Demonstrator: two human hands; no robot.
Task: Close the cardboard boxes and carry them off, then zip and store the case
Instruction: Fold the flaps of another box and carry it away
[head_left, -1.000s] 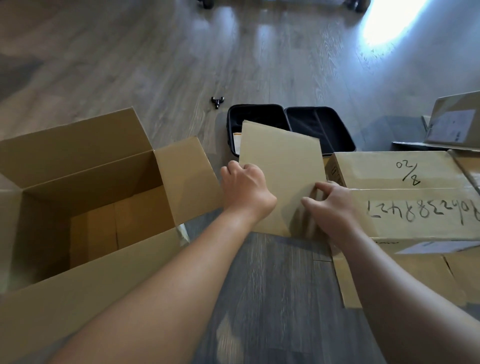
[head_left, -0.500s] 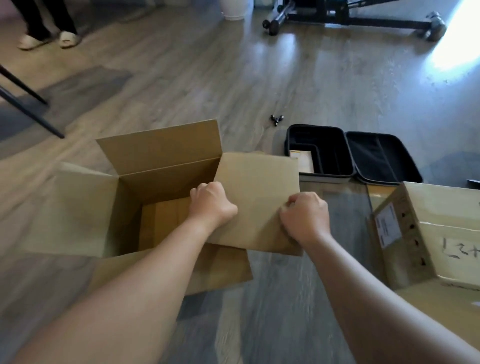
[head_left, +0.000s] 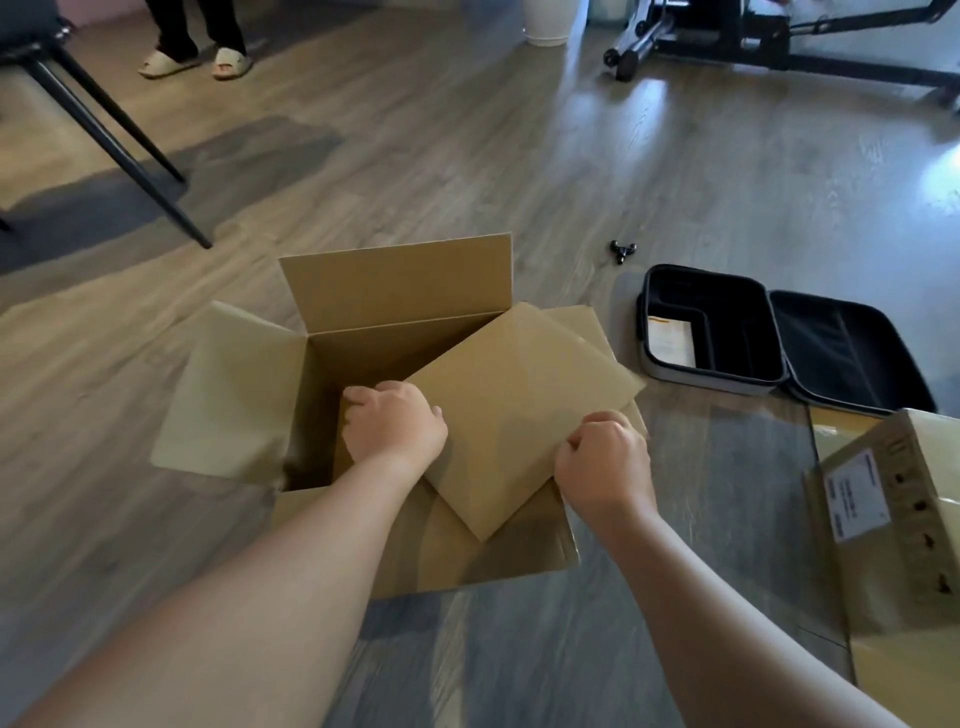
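I've got a flat cardboard sheet (head_left: 519, 410) in both hands, held tilted over the open box (head_left: 395, 322) on the floor. My left hand (head_left: 395, 423) grips the sheet's left edge, fingers curled over it above the box's mouth; my right hand (head_left: 605, 460) pinches the near right edge, knuckles bunched tight. The sheet lies cornerwise — one corner points down toward me over the near flap, its long side running up and right, overhanging the box's right flap. The mouth lies down and left of the sheet, so my left hand is the nearer one to it, and I judge the sheet must turn to square with the walls before it can drop in. All four flaps stand or splay open, the back one upright, so there is room above. The case (head_left: 779, 343) lies unzipped, both halves flat, just right of the box — well apart from my hands. A second box (head_left: 904, 509) sits at the far right edge, near my right forearm.
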